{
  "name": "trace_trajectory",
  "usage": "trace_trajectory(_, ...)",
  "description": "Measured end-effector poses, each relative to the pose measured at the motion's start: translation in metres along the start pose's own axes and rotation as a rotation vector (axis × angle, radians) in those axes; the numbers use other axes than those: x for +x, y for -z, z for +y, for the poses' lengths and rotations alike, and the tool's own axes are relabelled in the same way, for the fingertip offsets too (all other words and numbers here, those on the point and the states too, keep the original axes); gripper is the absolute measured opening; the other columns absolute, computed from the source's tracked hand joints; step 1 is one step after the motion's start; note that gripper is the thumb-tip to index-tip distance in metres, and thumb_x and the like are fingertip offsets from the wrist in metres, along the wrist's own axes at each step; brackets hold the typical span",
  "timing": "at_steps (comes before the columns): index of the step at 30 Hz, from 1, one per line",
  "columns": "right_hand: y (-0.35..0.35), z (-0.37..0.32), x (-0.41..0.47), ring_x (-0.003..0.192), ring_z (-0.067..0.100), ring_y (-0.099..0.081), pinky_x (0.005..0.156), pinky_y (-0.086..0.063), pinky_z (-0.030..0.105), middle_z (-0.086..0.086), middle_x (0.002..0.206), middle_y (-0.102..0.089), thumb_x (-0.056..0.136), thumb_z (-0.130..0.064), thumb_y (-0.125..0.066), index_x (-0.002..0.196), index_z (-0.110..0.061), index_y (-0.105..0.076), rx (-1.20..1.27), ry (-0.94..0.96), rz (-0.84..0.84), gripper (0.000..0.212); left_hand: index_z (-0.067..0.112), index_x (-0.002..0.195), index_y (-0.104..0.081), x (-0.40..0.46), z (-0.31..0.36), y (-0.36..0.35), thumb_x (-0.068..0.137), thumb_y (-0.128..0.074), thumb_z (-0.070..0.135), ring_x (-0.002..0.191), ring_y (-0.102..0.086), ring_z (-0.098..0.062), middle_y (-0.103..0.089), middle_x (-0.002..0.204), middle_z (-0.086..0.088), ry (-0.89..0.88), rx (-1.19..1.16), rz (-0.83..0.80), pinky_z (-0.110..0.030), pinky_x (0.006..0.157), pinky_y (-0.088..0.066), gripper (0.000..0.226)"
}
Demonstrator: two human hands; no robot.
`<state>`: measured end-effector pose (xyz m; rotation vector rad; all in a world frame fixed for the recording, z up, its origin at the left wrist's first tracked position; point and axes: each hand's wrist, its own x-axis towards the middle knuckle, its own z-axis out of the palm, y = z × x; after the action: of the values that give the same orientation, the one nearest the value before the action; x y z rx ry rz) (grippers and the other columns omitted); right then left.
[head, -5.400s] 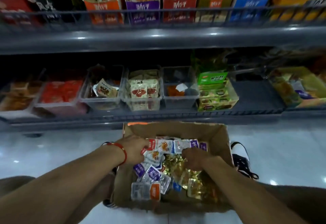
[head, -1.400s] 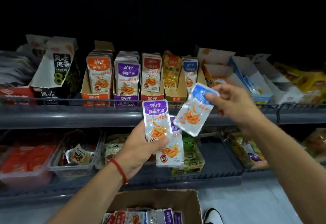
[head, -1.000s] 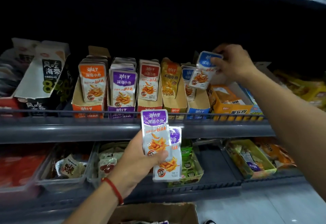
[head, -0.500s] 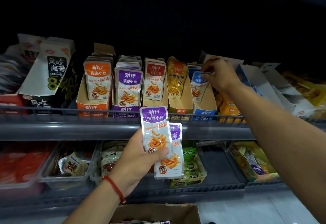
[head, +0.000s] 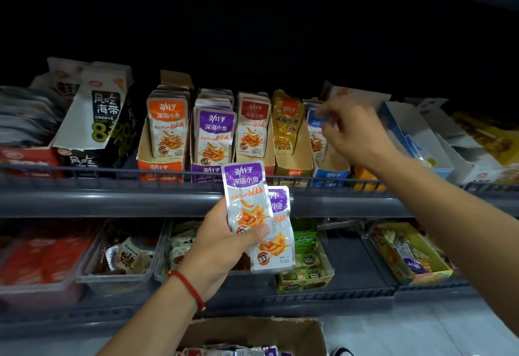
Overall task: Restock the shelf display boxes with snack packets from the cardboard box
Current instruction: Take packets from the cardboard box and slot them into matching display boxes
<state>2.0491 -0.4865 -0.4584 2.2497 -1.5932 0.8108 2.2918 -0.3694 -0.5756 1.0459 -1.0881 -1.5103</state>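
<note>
Right hand [head: 355, 134] at blue display box [head: 330, 170], grip blurred — cannot tell. Left hand [head: 224, 246] grips two purple packets [head: 247, 195] — next into purple display box [head: 206, 171].

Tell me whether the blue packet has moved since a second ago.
Yes. The blue packet went from held above the blue display box down into it, under the right hand.

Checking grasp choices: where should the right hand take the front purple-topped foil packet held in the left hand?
Pinch the purple top edge of the front purple-topped foil packet from above. It stands upright and free, while the left hand covers its lower part and a second purple packet overlaps behind on the right.
</note>
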Motion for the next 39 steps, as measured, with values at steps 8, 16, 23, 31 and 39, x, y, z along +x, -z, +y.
trace_trajectory(8, 0.005, -0.081, -0.086, 0.101, 0.002, -0.062, 0.079, -0.055, 0.021, -0.017, 0.116, -0.06, 0.096, -0.021, -0.066, 0.123, -0.03, -0.05, 0.55, -0.036, -0.379, 0.033, 0.009, 0.124, -0.061, -0.013, 0.001, 0.008, 0.084, -0.07, -0.01, 0.106, -0.072, -0.028, -0.076, 0.113, -0.01, -0.031, -0.103, 0.028, -0.048, 0.09, -0.058, 0.046)
trace_trajectory(16, -0.001, -0.108, -0.085, 0.098, 0.01, -0.072, 0.072, -0.064, 0.035, -0.004, 0.113, -0.071, 0.094, -0.019, -0.07, 0.121, -0.023, -0.061, 0.846, -0.326, -0.489, 0.029, 0.015, 0.132, -0.055, -0.027, 0.009, 0.028, 0.088, -0.067, -0.011, 0.107, -0.072, -0.026, -0.074, 0.117, -0.007, -0.039, 0.061, -0.151, -0.046, 0.086, -0.061, 0.052)
trace_trajectory(23, 0.004, -0.13, -0.073, 0.097, 0.011, -0.073, 0.075, -0.062, 0.029, -0.001, 0.108, -0.073, 0.095, -0.024, -0.067, 0.119, -0.022, -0.063, 0.999, -0.377, -0.615, 0.024, 0.023, 0.132, -0.052, -0.032, 0.014, 0.04, 0.086, -0.07, -0.009, 0.099, -0.073, -0.026, -0.072, 0.114, -0.006, 0.017, 0.207, -0.196, -0.04, 0.07, -0.063, 0.059)
trace_trajectory(31, -0.003, -0.136, -0.061, 0.089, 0.01, -0.075, 0.07, -0.062, 0.027, 0.0, 0.102, -0.074, 0.084, -0.017, -0.079, 0.111, -0.018, -0.06, 0.892, -0.344, -0.5, 0.033, 0.014, 0.129, -0.056, -0.036, 0.017, 0.052, 0.096, -0.064, 0.006, 0.105, -0.072, -0.029, -0.072, 0.119, -0.01, -0.015, 0.033, -0.147, -0.044, 0.077, -0.064, 0.035)
trace_trajectory(39, 0.002, -0.142, -0.047, 0.095, 0.013, -0.075, 0.077, -0.063, 0.033, 0.003, 0.105, -0.075, 0.075, -0.021, -0.082, 0.116, -0.012, -0.059, 0.869, -0.279, -0.616, 0.048, 0.017, 0.121, -0.061, -0.035, 0.018, 0.057, 0.091, -0.069, 0.001, 0.092, -0.076, -0.026, -0.075, 0.109, -0.009, -0.108, 0.091, 0.013, -0.041, 0.073, -0.064, 0.034)
